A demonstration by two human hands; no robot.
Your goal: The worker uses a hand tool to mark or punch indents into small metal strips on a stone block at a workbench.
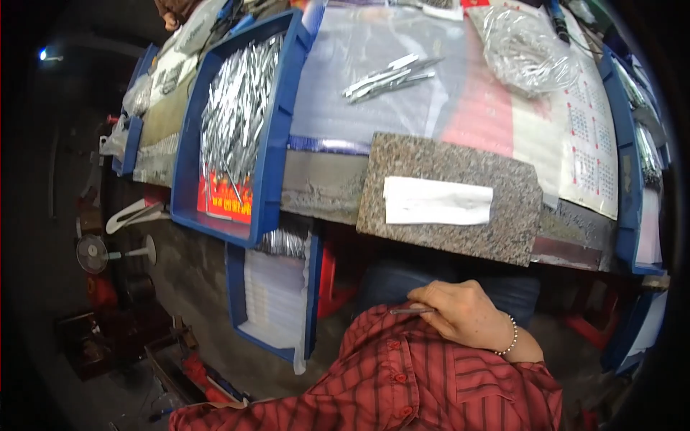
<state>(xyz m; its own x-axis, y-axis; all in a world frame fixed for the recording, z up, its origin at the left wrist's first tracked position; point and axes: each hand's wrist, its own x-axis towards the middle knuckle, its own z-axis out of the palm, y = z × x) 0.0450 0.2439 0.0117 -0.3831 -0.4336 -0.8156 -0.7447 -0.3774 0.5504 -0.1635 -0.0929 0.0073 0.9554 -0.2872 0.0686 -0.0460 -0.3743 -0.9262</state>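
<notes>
In front of my red striped shirt, my right hand [460,309] is closed, a beaded bracelet on its wrist. A thin dark metal piece [410,311] pokes out from its fingers toward the left. My left sleeve [237,415] reaches to the lower left, and the left hand itself does not show. Beyond my lap, a speckled stone slab [445,161] lies at the table's near edge with a folded white cloth or paper [438,201] on it. A small pile of slim silvery metal pieces [392,77] rests on clear plastic sheeting farther back.
A blue tray [267,172] full of slim metal pieces stands left of the slab. Below it sits another blue tray [314,287] with wrapped contents. A clear plastic bag [525,54] lies at the back right, near blue bins [625,165]. Another person's hand [170,20] shows at top left.
</notes>
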